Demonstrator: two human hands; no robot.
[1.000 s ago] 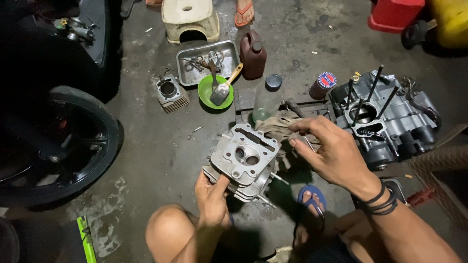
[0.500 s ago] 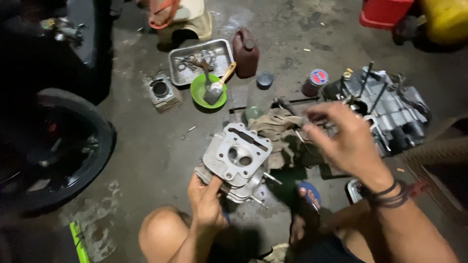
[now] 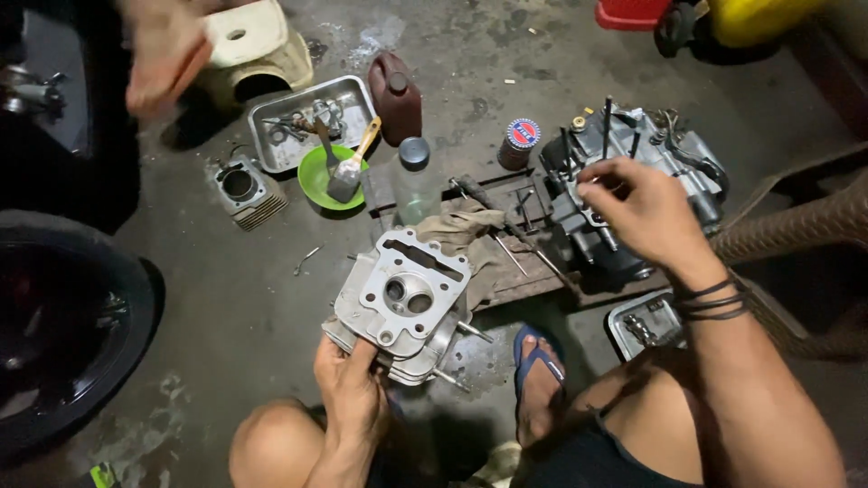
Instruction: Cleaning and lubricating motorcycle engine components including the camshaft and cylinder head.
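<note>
Cylinder head (image 3: 402, 303): heavy, rigid cast metal, gripped at its lower edge by the left hand (image 3: 351, 389).
Right hand (image 3: 644, 210), fingers loosely curled, reaches over the engine block (image 3: 633, 172); sharp fins and oily faces favour edge grips.

It was a motorcycle repair workshop — an engine block (image 3: 633, 181), a cylinder head (image 3: 402, 303), a parts tray (image 3: 312, 117) and a tyre (image 3: 63, 334) lay on stained concrete floor (image 3: 226, 298).
</note>
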